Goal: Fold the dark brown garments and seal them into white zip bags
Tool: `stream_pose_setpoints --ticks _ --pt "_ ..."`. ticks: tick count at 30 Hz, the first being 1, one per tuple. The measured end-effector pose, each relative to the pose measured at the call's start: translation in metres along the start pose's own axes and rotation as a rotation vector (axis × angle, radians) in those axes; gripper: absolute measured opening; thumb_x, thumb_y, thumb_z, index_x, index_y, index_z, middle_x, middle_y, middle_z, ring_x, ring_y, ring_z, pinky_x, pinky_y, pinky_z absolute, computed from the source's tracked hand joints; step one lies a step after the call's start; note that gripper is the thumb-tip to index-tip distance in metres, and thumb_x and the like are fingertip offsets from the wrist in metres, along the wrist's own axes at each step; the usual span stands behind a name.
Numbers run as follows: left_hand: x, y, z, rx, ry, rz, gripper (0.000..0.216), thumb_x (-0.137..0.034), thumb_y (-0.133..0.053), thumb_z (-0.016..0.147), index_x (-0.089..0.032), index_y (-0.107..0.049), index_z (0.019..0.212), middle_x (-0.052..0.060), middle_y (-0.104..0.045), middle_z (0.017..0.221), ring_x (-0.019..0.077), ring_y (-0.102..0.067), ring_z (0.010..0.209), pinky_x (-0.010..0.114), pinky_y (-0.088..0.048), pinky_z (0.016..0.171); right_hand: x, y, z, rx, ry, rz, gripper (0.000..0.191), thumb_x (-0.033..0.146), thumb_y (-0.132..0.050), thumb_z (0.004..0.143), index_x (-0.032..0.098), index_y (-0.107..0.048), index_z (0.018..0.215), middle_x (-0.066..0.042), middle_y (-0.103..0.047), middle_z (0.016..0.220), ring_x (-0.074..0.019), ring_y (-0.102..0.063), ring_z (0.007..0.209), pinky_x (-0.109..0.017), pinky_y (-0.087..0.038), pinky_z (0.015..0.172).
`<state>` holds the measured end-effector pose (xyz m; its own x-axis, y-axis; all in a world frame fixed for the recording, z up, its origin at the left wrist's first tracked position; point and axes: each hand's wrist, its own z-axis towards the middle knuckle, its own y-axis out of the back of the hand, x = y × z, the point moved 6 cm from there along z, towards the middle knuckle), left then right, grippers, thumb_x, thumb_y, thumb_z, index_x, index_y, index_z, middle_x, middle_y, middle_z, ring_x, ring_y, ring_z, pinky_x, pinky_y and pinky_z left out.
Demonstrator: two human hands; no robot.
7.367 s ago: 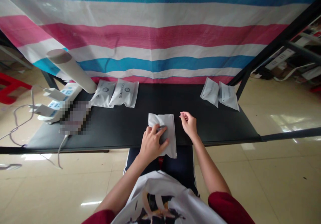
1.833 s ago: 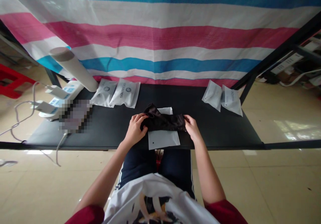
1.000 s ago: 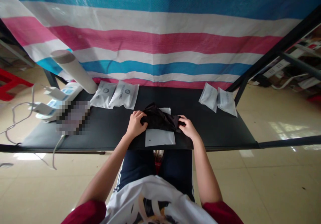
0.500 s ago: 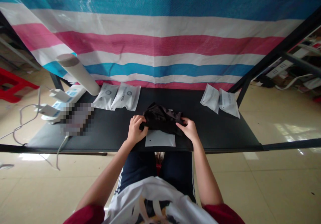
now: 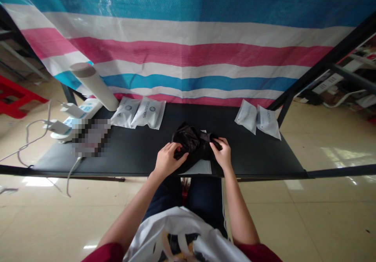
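Note:
A black, silky, gathered piece of cloth [image 5: 187, 138] lies bunched over the near middle of the black tabletop. What garment or item it is, I cannot make out. My left hand [image 5: 169, 159] is at its left side, fingers curled over the fabric and thumb on its near part. At the right end, my right hand [image 5: 222, 152] pinches the cloth's edge between thumb and fingers. Beneath the cloth lies a flat white plastic bag [image 5: 202, 168], mostly covered; its near edge and a small far corner show.
Filled white pouches with dark print stand in pairs at back left [image 5: 149, 113] and right [image 5: 268, 121]. On the left are a pale bottle [image 5: 95, 87], a power strip [image 5: 85, 113] with chargers, and a blurred-out device [image 5: 91, 137] on a cable. A striped sheet [image 5: 182, 54] hangs behind.
My left hand has shifted right and nearer, its thumb now over the cloth. The fabric has been turned and pulled nearer, showing a rounded fold at left and covering more of the flat bag.

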<state>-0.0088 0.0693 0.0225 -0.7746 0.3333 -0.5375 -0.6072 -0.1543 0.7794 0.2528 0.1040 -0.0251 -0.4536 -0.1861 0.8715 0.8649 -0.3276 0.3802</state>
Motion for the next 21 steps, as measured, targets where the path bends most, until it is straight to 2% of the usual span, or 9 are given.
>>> stream_pose_setpoints --ticks 4,7,9,11,13,15,17,19,21 --pt "-0.015 -0.027 0.014 0.109 -0.023 0.115 0.040 -0.054 -0.065 0.081 -0.022 -0.060 0.105 0.008 -0.065 0.093 0.0265 -0.061 0.091 0.039 -0.049 0.081 0.005 -0.004 -0.003 0.019 0.020 -0.040 0.031 0.043 -0.062 0.084 0.019 -0.071 0.102 -0.012 -0.070 0.101 -0.0263 -0.066 0.097 -0.040 -0.052 0.088" --pt "-0.014 -0.040 0.018 0.129 -0.027 0.123 0.026 -0.045 -0.059 0.086 -0.021 -0.062 0.095 0.008 -0.064 0.094 0.0267 -0.060 0.092 0.040 -0.047 0.081 -0.001 0.003 -0.003 -0.058 -0.019 -0.003 0.033 0.045 -0.061 0.085 0.019 -0.071 0.101 -0.013 -0.070 0.104 -0.0263 -0.067 0.097 -0.037 -0.054 0.080" --pt "-0.008 -0.040 0.018 0.107 -0.005 -0.014 0.019 -0.038 -0.053 0.091 -0.021 -0.061 0.085 0.005 -0.063 0.086 0.0224 -0.060 0.085 0.035 -0.047 0.077 -0.004 0.004 -0.002 -0.057 -0.024 0.023 0.032 0.046 -0.058 0.087 0.019 -0.072 0.096 -0.013 -0.071 0.104 -0.0260 -0.067 0.097 -0.037 -0.054 0.080" --pt "0.009 -0.026 0.014 -0.041 0.099 -0.211 0.023 -0.034 -0.047 0.093 -0.021 -0.056 0.077 0.002 -0.058 0.075 0.0174 -0.057 0.074 0.030 -0.046 0.069 -0.005 0.002 -0.001 -0.028 -0.027 0.024 0.032 0.046 -0.055 0.088 0.020 -0.073 0.096 -0.012 -0.071 0.102 -0.0257 -0.067 0.096 -0.038 -0.053 0.084" --pt "0.036 0.001 0.001 -0.364 0.279 -0.337 0.022 -0.033 -0.044 0.093 -0.021 -0.051 0.075 -0.001 -0.051 0.070 0.0148 -0.052 0.068 0.027 -0.044 0.064 -0.005 -0.001 -0.001 0.005 -0.037 0.000 0.036 0.047 -0.054 0.088 0.019 -0.072 0.102 -0.013 -0.072 0.104 -0.0265 -0.067 0.099 -0.040 -0.051 0.090" --pt "0.060 0.032 -0.024 -0.751 0.439 -0.335 0.014 -0.031 -0.046 0.089 -0.021 -0.048 0.080 -0.002 -0.047 0.073 0.0141 -0.049 0.070 0.027 -0.044 0.067 -0.007 -0.003 -0.001 0.015 -0.074 -0.014 0.045 0.049 -0.057 0.086 0.017 -0.068 0.116 -0.015 -0.070 0.115 -0.0282 -0.064 0.106 -0.042 -0.049 0.094" --pt "0.072 0.057 -0.047 -1.001 0.486 -0.277 0.009 -0.030 -0.049 0.085 -0.022 -0.045 0.085 -0.002 -0.046 0.079 0.0140 -0.049 0.073 0.028 -0.044 0.070 -0.012 -0.004 -0.002 -0.007 -0.141 0.015 0.062 0.052 -0.059 0.084 0.016 -0.056 0.135 -0.017 -0.063 0.128 -0.0291 -0.062 0.112 -0.043 -0.049 0.094" --pt "0.074 0.074 -0.059 -1.064 0.437 -0.240 0.012 -0.030 -0.053 0.083 -0.022 -0.044 0.086 -0.002 -0.045 0.080 0.0137 -0.047 0.072 0.027 -0.044 0.068 -0.016 -0.003 -0.002 -0.044 -0.190 0.102 0.075 0.052 -0.059 0.083 0.017 -0.040 0.147 -0.018 -0.057 0.136 -0.0285 -0.060 0.113 -0.042 -0.051 0.090" --pt "0.069 0.081 -0.058 -0.972 0.342 -0.230 0.013 -0.031 -0.055 0.083 -0.022 -0.046 0.083 -0.003 -0.045 0.076 0.0133 -0.046 0.070 0.027 -0.043 0.066 -0.017 -0.001 -0.002 -0.078 -0.186 0.187 0.073 0.050 -0.058 0.084 0.020 -0.037 0.148 -0.018 -0.053 0.139 -0.0275 -0.059 0.115 -0.041 -0.052 0.087"
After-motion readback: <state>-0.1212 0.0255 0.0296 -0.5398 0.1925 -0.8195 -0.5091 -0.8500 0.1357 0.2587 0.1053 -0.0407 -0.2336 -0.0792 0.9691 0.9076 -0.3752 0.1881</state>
